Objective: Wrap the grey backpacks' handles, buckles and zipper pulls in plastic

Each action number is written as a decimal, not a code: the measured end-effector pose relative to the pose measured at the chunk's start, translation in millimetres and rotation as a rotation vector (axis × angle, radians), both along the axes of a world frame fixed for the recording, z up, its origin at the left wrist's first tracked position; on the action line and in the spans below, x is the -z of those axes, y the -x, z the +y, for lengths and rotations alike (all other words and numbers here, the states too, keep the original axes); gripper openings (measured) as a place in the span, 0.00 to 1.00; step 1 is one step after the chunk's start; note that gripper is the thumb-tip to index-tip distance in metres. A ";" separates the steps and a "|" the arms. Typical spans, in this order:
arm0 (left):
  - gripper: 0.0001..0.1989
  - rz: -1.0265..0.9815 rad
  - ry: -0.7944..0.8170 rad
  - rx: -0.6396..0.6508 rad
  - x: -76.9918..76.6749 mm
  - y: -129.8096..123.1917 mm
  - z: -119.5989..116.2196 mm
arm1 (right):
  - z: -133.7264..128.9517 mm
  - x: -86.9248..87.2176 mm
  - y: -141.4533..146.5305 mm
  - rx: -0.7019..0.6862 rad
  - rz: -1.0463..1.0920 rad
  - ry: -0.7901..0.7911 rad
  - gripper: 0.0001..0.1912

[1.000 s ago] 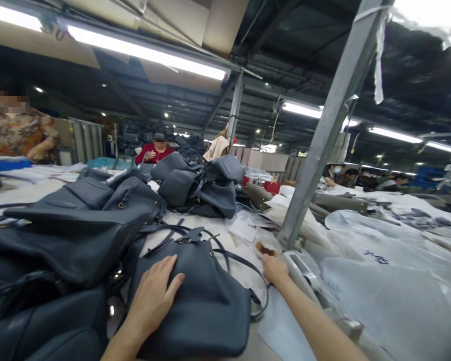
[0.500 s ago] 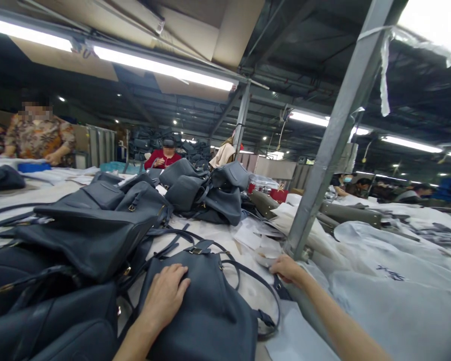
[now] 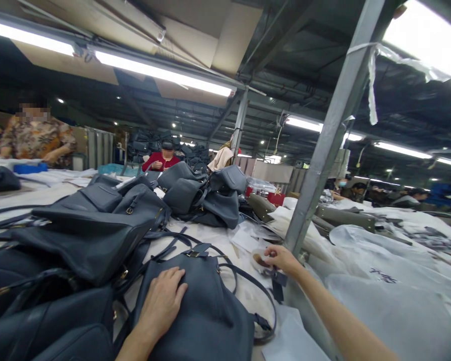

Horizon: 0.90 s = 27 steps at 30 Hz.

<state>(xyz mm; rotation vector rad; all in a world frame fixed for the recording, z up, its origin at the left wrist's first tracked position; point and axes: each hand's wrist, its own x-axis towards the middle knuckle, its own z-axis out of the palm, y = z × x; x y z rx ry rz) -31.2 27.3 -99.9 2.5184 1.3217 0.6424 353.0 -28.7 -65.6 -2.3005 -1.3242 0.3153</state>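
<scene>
A dark blue-grey leather handbag (image 3: 210,306) lies in front of me, its strap looping out to the right. My left hand (image 3: 163,296) rests flat on the bag's left part, fingers stretched out. Right of the bag, near the foot of a metal post, my right hand (image 3: 280,259) has its fingers bent in a pinch at the edge of a small round translucent thing (image 3: 258,257) with a brown middle, perhaps a tape roll. Below that hand is a short dark strap piece (image 3: 278,287) with metal fittings.
More dark handbags (image 3: 97,235) are heaped on the left, with another pile (image 3: 206,195) behind. A slanting metal post (image 3: 315,175) stands close to my right hand. White wrapping sheets (image 3: 391,291) cover the right side. Co-workers sit or stand farther back.
My right hand has moved slightly left and up, to the small round thing. The dark strap piece beneath it now shows more. My left hand stays on the handbag.
</scene>
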 end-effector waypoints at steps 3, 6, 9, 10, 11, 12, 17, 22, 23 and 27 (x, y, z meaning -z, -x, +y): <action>0.20 -0.015 -0.002 0.005 1.4 0.1 0.1 | 0.2 -18.9 0.7 -0.049 -0.021 0.020 0.10; 0.20 -0.023 0.009 -0.009 1.8 0.2 -0.9 | 1.7 -42.6 5.5 -0.113 -0.018 -0.031 0.09; 0.20 -0.041 0.026 -0.017 1.9 0.7 -3.3 | 4.4 -71.6 23.0 -0.188 0.037 -0.131 0.09; 0.19 -0.052 0.027 -0.016 1.9 1.0 -4.1 | 5.2 -80.7 33.3 -0.218 0.069 -0.166 0.12; 0.19 -0.064 0.027 -0.016 1.9 1.2 -4.9 | 5.6 -88.6 45.8 -0.256 0.113 -0.213 0.17; 0.19 -0.074 0.026 -0.020 1.7 1.4 -5.9 | 5.9 -94.9 60.5 -0.300 0.162 -0.274 0.22; 0.19 -0.077 0.027 -0.040 3.3 0.1 -13.7 | 18.3 -94.0 143.1 -0.485 0.102 -0.282 0.23; 0.15 -0.093 -0.016 0.041 21.6 -10.1 -22.2 | 71.3 -59.9 180.5 -0.479 -0.156 -0.096 0.11; 0.14 -0.077 -0.017 0.074 28.0 -14.0 -21.9 | 83.9 -53.5 181.6 -0.460 -0.200 -0.071 0.09; 0.13 0.047 -0.062 0.205 62.4 -35.8 -9.5 | 128.4 -35.2 183.6 -0.448 -0.320 0.063 0.11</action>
